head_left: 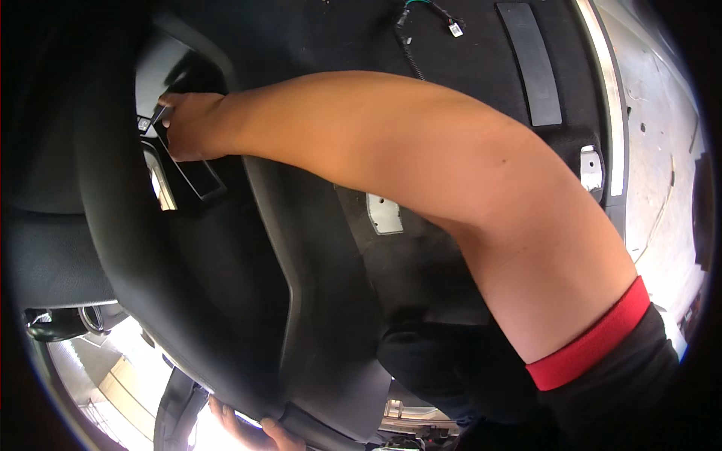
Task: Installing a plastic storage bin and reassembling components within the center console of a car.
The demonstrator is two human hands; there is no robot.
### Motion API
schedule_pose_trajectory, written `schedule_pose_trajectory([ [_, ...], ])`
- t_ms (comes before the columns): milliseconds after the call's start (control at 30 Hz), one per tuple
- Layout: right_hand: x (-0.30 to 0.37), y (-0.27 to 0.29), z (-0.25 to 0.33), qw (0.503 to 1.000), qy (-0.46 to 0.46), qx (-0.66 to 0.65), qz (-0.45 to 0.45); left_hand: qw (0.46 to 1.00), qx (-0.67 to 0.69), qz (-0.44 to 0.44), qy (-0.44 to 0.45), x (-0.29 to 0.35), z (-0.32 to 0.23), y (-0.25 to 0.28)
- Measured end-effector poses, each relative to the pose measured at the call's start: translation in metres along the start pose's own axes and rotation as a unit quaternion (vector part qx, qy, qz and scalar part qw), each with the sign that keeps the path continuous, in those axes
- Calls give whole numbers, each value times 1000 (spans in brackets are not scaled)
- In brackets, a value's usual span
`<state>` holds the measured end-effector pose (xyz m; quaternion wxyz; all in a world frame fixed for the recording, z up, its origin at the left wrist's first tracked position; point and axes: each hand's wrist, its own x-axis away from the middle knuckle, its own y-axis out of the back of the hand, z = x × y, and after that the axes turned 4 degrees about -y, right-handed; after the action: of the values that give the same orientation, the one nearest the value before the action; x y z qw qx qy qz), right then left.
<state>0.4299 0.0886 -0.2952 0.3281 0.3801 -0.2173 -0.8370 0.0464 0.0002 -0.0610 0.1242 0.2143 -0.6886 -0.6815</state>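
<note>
My right arm [421, 143] crosses the view from the lower right, bare below a black sleeve with a red cuff. At its end, my right hand [192, 128] is closed, fingers curled at the edge of a slim glossy black trim piece [204, 180] set in a dark interior panel. Small buttons [143, 124] sit beside those fingertips. Low in the view, my left hand [252, 432] shows only in part. Its thumb and fingers grip the lower edge of a large black moulded car panel [210, 293]; the palm is cut off by the picture's rim.
Black carpet [331, 37] covers the car floor, with metal brackets [386, 214] and a loose wiring harness [406, 45] on it. A grey strip [530, 64] lies near the pale door sill [605, 83]. My dark-clothed leg [429, 353] is below the arm.
</note>
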Motion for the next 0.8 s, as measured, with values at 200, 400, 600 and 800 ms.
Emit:
schedule_pose_trajectory([
  [200, 11, 51, 44, 944, 118, 281, 128, 998, 5, -40, -49, 5, 19, 3],
  [400, 13, 25, 63, 918, -111, 61, 377, 996, 43, -54, -50, -8, 6, 2],
  [600, 47, 56, 47, 944, -52, 134, 297, 996, 73, -31, -46, -8, 8, 8],
  [800, 55, 51, 79, 940, -76, 147, 299, 997, 59, -34, -47, -2, 10, 6],
])
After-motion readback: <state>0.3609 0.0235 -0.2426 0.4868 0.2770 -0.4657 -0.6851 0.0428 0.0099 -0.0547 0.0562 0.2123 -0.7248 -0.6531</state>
